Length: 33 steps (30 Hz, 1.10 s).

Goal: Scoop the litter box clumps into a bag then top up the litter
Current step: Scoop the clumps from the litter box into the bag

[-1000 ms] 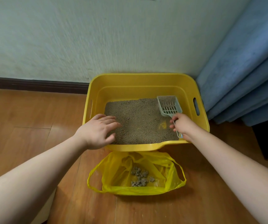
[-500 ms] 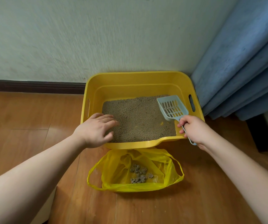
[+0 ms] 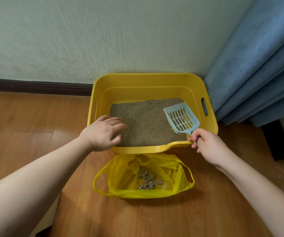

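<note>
Left hand [image 3: 103, 132] lies flat on the box [image 3: 143, 82] rim, steadying; right hand [image 3: 208, 146] pinches empty scoop [image 3: 181, 118] above litter [image 3: 143, 120]; bag [image 3: 120, 178] just before box.

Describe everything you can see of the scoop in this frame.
The scoop is pale blue and looks like plastic, with a flat slotted pan, raised side walls and a thin handle. No clumps show in the pan. It is lifted above the litter at the right side of the yellow litter box, open end pointing away and to the left. The right hand grips the handle, the fingers curled round it just over the box's near rim. Nothing else visibly touches it.
</note>
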### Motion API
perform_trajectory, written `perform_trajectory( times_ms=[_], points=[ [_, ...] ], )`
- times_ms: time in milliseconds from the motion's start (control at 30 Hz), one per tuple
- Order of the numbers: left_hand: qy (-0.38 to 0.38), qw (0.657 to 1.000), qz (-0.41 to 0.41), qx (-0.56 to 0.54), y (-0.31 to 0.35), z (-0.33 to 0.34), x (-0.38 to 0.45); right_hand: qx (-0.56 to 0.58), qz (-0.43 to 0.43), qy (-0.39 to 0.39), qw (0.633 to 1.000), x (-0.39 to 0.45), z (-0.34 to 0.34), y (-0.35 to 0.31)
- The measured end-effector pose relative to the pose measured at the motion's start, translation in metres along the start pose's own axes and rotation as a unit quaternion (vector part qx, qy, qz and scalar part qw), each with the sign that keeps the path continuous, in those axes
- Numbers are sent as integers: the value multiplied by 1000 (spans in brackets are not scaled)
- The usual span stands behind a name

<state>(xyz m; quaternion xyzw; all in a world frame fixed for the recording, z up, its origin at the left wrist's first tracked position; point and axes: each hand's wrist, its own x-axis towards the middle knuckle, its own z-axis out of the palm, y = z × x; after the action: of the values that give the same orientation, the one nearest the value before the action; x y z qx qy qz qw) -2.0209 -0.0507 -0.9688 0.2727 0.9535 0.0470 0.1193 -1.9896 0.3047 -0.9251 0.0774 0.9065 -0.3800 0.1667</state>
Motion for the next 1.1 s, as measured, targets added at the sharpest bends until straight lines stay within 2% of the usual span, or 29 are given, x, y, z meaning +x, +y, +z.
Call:
perform_trajectory(
  times_ms=[133, 267, 400, 533, 667, 800, 900, 1100],
  points=[
    [0, 1000, -2, 2, 2, -1, 0, -26, -43, -28, 998, -19, 6, -4],
    [-4, 1000, -3, 8, 1, 0, 0, -49, -74, -19, 996, -30, 11, -5],
    [3, 1000, -3, 5, 2, 0, 0, -77, -147, 2, 986, -39, 13, -7],
    [3, 1000, -3, 7, 3, 0, -2, -106, -222, -14, 969, -52, 26, -1],
    [5, 1000, -6, 11, 3, 0, -2, -213, -292, 5, 932, -66, 57, 16],
    [0, 1000, -7, 14, 3, 0, -1, -375, -360, 44, 853, -74, 87, 37],
    [0, 1000, -5, 13, 3, 0, 0, -417, -369, 46, 829, -76, 97, 52],
    [8, 1000, -3, 10, 2, 1, 0, -408, -344, 48, 844, -74, 91, 57]
  ],
)
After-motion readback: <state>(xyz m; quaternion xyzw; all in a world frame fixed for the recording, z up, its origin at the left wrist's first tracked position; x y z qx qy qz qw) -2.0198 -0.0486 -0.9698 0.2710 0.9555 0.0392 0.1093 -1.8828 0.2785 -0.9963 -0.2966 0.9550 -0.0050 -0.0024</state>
